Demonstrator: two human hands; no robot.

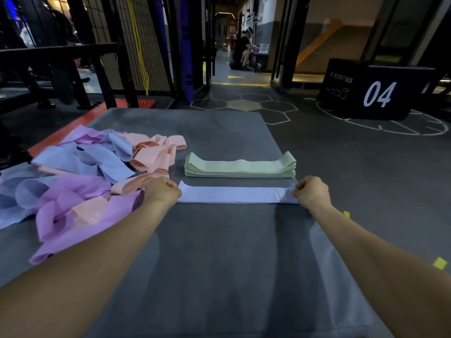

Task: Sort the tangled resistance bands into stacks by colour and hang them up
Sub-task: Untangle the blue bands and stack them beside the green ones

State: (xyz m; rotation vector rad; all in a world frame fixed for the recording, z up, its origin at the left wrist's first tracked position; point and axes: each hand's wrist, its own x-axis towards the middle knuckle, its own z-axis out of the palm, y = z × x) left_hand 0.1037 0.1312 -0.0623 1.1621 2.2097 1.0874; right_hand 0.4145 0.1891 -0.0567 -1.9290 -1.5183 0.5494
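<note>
Blue resistance band (238,195) lies flat on the grey mat (219,252), just in front of the green band stack (240,165). Left hand (162,191) pinches its left end, right hand (311,191) its right end, fingers curled on the fabric. Tangled pile of blue, purple and pink bands (83,174) lies left of the stack.

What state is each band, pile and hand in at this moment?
Blue band: laid flat and straight on the mat, both ends pinched.
Green stack: neatly stacked, flat, untouched, beyond the blue band.
Tangled pile: blue, purple and pink bands mixed, unsorted.
Left hand: pinches the blue band's left end.
Right hand: pinches its right end.
Mat: flat on the floor.
</note>
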